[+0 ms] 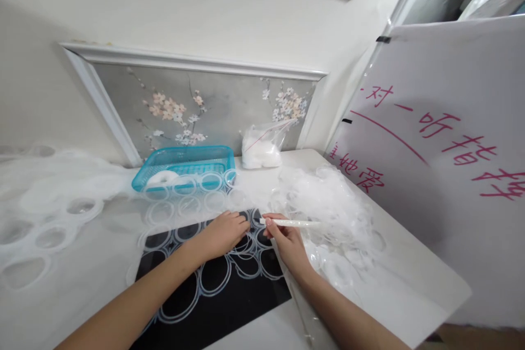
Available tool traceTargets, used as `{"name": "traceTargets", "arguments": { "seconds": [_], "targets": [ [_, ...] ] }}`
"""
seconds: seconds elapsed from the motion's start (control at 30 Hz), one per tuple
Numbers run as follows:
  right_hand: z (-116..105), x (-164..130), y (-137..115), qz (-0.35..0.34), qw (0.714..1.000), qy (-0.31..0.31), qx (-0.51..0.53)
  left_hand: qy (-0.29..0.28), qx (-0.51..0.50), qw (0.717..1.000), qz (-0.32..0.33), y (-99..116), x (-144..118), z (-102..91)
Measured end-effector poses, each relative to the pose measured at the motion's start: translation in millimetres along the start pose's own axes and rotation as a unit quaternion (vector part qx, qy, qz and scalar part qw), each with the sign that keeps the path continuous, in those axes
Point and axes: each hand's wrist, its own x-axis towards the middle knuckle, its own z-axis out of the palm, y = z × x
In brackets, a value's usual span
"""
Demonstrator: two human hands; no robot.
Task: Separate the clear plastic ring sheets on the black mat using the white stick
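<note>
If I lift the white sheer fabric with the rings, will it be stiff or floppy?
Probably floppy: the sheer fabric drapes and bunches over the table. It looks thin and see-through, so likely light. The left hand presses it flat on the black mat, suggesting it shifts easily.

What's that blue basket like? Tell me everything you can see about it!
The basket is a shallow, turquoise plastic tray with slotted walls and floor. It sits level at the back of the table, against the flowered panel. A white ring lies inside. Sheer fabric with circles overlaps its front edge. A bag stands just beside it.
</note>
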Motion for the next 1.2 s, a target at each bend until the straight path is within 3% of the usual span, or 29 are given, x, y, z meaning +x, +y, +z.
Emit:
{"name": "traceTargets", "arguments": {
  "seconds": [0.17,0.33,0.43,0.53,0.67,0.77,0.87,1.0,1.1,1.2],
  "targets": [
    [-2,3,2,0.001,0.999,0.019,0.038,0.032,-0.008,0.999,-0.007,0,-1,-0.7],
    [2,0,-5,0.058,0.993,-0.008,0.104,0.089,-0.038,0.995,-0.029,15,-9,-21.5],
    [12,-11,-16,0.107,0.968,-0.069,0.218,0.131,-0.106,0.984,-0.058,28,-10,-37.7],
    [20,-22,-23,0.122,0.939,-0.103,0.306,0.099,-0.250,0.954,-0.130,33,-6,-46.5],
    [16,-22,-23,0.188,0.908,-0.053,0.371,0.042,-0.385,0.903,-0.187,28,-7,-40.8],
    [6,-14,-23,0.211,0.894,-0.005,0.394,0.088,-0.338,0.911,-0.221,27,-26,-29.5],
    [-6,-5,-26,0.202,0.914,-0.002,0.351,0.116,-0.238,0.940,-0.217,35,-60,-15.8],
    [-25,3,-27,0.143,0.978,-0.033,0.151,0.027,-0.130,0.974,-0.182,53,-101,0.1],
    [-39,10,-20,0.078,0.997,0.013,0.000,-0.025,-0.124,0.970,-0.210,70,-110,0.9],
    [-48,17,-10,0.001,0.992,0.068,-0.105,-0.090,-0.201,0.953,-0.210,84,-104,-8.4]
  ]
}}
